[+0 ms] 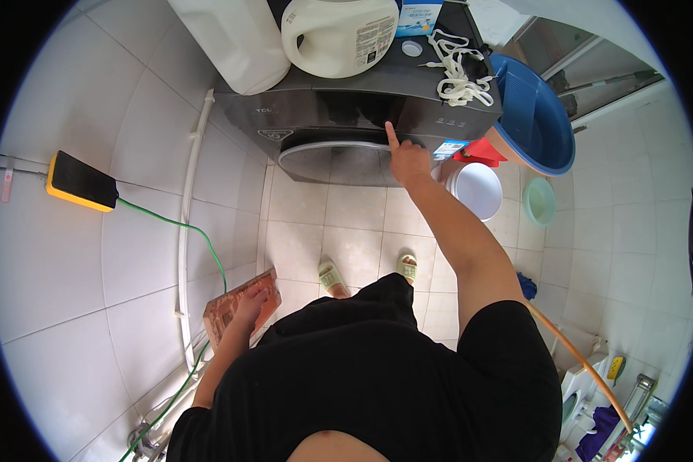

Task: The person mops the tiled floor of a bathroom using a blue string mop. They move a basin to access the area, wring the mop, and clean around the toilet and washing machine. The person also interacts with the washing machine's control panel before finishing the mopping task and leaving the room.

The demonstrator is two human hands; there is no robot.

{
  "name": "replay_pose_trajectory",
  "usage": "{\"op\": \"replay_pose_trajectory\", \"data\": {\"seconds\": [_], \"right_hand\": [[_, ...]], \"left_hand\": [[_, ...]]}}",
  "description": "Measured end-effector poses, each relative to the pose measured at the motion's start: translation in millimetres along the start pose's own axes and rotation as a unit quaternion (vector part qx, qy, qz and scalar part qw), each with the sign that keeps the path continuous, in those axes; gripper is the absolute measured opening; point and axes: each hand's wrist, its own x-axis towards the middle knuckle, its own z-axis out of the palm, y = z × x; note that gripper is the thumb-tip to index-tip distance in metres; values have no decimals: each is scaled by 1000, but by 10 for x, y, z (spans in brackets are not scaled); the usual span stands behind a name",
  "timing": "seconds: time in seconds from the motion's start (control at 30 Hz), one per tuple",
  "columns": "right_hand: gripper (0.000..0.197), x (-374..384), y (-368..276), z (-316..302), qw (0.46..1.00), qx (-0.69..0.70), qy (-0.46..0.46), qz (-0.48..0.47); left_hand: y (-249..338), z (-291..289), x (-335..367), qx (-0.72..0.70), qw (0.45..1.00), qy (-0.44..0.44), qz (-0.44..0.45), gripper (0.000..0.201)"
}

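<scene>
My right hand (410,162) reaches forward to the dark grey front-loading washing machine (246,115). Its index finger is stretched out, with the tip at the glossy control panel (346,112); the other fingers are curled and hold nothing. Below the panel, the round door (335,163) with its silver rim is partly behind the hand. Down at my left side, my left hand (252,302) is closed on a flat, reddish-brown patterned rectangular box (225,317), held tilted near the tiled wall. Its far fingers are partly hidden.
On the machine stand a white jug (339,38), a white container (239,46), a blue-white box (419,17) and a coiled white cord (462,81). Right of it are a blue basin (550,115), white bucket (477,191) and green bowl (540,202). A green cable (162,219) hangs left.
</scene>
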Motion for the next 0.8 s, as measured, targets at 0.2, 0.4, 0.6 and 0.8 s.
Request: {"op": "replay_pose_trajectory", "data": {"seconds": [0.2, 0.4, 0.6, 0.8], "right_hand": [[74, -6, 8, 16, 1000, 12, 7, 0], [74, -8, 3, 65, 1000, 17, 23, -1], [74, -15, 15, 68, 999, 22, 37, -9], [72, -4, 14, 124, 999, 16, 49, -8]], "left_hand": [[142, 52, -65, -25, 999, 26, 1, 18], [170, 63, -85, -27, 999, 36, -5, 18], [90, 49, 11, -8, 1000, 19, 7, 19], [184, 65, -22, -7, 1000, 30, -6, 21]]}}
